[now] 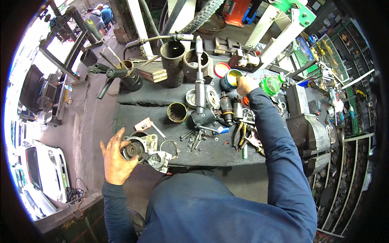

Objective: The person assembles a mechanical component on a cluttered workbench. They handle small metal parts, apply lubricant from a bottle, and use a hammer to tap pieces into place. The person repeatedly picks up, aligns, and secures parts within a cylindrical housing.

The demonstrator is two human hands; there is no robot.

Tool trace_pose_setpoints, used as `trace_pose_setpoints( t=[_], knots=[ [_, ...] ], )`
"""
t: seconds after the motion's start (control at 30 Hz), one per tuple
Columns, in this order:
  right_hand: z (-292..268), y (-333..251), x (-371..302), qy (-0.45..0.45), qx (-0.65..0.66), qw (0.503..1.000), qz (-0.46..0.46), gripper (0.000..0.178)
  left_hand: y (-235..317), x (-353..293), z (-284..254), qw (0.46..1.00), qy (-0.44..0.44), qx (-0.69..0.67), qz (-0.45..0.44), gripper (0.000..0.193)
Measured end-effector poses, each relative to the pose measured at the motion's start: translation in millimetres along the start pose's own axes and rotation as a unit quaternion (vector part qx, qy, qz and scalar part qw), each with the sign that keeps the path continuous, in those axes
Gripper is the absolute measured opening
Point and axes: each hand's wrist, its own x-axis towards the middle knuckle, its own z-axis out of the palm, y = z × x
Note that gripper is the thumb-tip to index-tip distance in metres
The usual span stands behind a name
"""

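Observation:
At the bench's near left edge, my left hand (116, 158) pinches a toothed gear (135, 149) between thumb and forefinger, its other fingers raised. The gear sits in the round mouth of a grey cast-metal housing (161, 161). My right arm stretches to the far side, where my right hand (246, 85) is at the rim of a blue tin (229, 83) with yellow grease inside. Its fingertips are hidden there. Beside the tin lies a red lid (221, 69). A motor armature (226, 107) lies nearer, below that hand.
Around the bench middle (219, 152) are pliers (239, 135), loose bolts (197, 139), a small open can (177, 112) and an upright grey tool (199, 87). Tall dark cylinders (172, 65) stand behind. A green-capped bottle (270, 84) and a bench vise (310, 137) are at the right.

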Motion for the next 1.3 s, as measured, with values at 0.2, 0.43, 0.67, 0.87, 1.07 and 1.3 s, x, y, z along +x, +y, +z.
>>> trace_pose_setpoints(
  t=[0.2, 0.43, 0.67, 0.87, 1.07, 1.3],
  knots=[
    [-22.9, -17.9, -67.3, 0.036, 0.467, 0.882, -0.042, 0.079, 6.6, -24.5, -1.2, 0.936, 0.123, -0.327, -0.037, 0.093],
    [-67.2, -139.4, -242.5, -0.264, 0.789, 0.522, -0.19, 0.095, 19.3, -36.8, 19.5, 0.766, 0.047, -0.639, -0.047, 0.086],
    [-83.5, -243.6, -245.6, -0.417, 0.732, 0.475, -0.255, 0.086, 13.8, -28.4, 18.6, 0.713, -0.068, -0.697, -0.014, 0.057],
    [-58.9, -268.8, -247.6, -0.398, 0.696, 0.526, -0.282, 0.071, 3.4, -34.4, 17.2, 0.683, -0.085, -0.723, -0.053, 0.041],
    [-33.2, -277.1, -270.1, -0.213, 0.608, 0.657, -0.393, 0.073, -12.1, -45.7, 13.3, 0.636, -0.055, -0.756, -0.146, 0.027],
    [-43.0, -295.1, -267.1, -0.405, 0.763, 0.45, -0.228, 0.079, -20.7, -54.8, 5.0, 0.664, -0.089, -0.732, -0.125, 0.026]
  ],
)
